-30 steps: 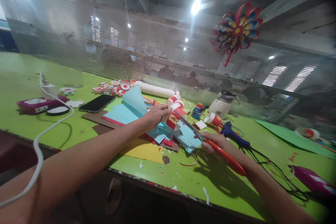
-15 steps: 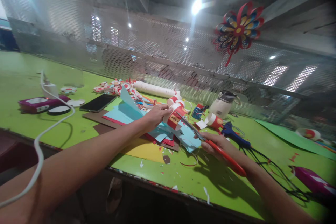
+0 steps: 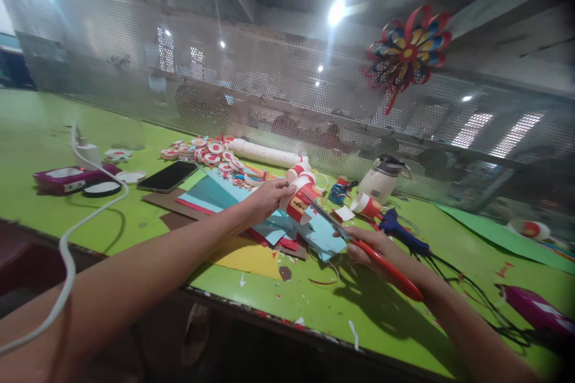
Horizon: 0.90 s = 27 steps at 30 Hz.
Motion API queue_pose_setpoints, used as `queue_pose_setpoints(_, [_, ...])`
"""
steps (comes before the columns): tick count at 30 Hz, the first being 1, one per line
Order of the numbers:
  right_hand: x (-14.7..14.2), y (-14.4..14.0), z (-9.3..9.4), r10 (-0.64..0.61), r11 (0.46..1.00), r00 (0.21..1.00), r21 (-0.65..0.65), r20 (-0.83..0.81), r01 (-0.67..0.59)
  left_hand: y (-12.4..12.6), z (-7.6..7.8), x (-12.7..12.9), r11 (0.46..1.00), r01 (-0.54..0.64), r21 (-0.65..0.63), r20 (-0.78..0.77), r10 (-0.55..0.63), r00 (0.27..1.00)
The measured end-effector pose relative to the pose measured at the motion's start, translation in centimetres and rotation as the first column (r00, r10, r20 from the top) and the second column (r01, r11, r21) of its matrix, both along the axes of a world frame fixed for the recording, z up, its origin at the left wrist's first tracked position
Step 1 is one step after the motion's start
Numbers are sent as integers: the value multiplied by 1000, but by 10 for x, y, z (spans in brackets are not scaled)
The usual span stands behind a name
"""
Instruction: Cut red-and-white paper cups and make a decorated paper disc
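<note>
Pinched in my left hand is a red and white paper cup, tilted on its side above the paper pile. My right hand is closed around the red-handled scissors. Their blades reach the cup's rim on its right side; whether they are cutting into it is too small to tell. Beneath the cup lie light blue paper sheets, with a yellow sheet nearer the front edge. Another red and white cup lies on the table to the right of the blades.
A blue glue gun with a black cord lies beside my right forearm. Further back stand a white kettle and many cut paper discs. At left are a phone and a white cable. Scraps litter the front edge.
The light blue sheet that stood raised behind my left hand has dropped lower onto the pile. Both hands, the cup and the scissors stay almost where they were.
</note>
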State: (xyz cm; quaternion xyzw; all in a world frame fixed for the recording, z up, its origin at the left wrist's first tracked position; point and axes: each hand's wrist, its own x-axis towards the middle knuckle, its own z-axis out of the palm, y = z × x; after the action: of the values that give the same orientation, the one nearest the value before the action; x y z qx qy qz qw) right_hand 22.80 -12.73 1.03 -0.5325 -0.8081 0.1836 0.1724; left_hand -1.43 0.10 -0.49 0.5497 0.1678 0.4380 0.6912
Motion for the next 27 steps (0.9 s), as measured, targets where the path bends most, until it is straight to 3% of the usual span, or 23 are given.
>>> queue_pose_setpoints(27, [-15,-3,-5,-128,984,992,127,-10,129,-1,-2,1,1000,15,24,-9,-15,1000])
